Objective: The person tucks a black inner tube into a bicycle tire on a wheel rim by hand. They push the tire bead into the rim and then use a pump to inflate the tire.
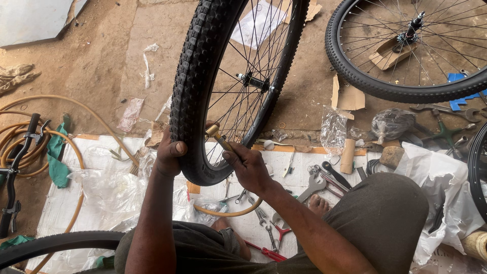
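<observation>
Top of the knobby wheel (203, 76) I grip runs off frame. My left hand (170, 152) hides tread beneath it; small tools (264, 215) below the wheel too cluttered to identify.

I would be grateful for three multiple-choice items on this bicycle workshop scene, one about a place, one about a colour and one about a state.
1. Where does the left hand rest?
A. on the knobby tyre of the upright wheel
B. on the handlebar
C. on the floor

2. What colour is the air hose coiled at the left?
A. blue
B. tan-yellow
C. black

3. How does the right hand stand?
A. open and empty
B. flat on the mat
C. closed on a brass hose nozzle at the rim

Answers:
1 A, the fingers wrap over the tread near the wheel's bottom.
2 B, its loops look tan-yellow against the dirt floor.
3 C, the fingers grip the nozzle, whose brass tip points at the inner rim.
</observation>
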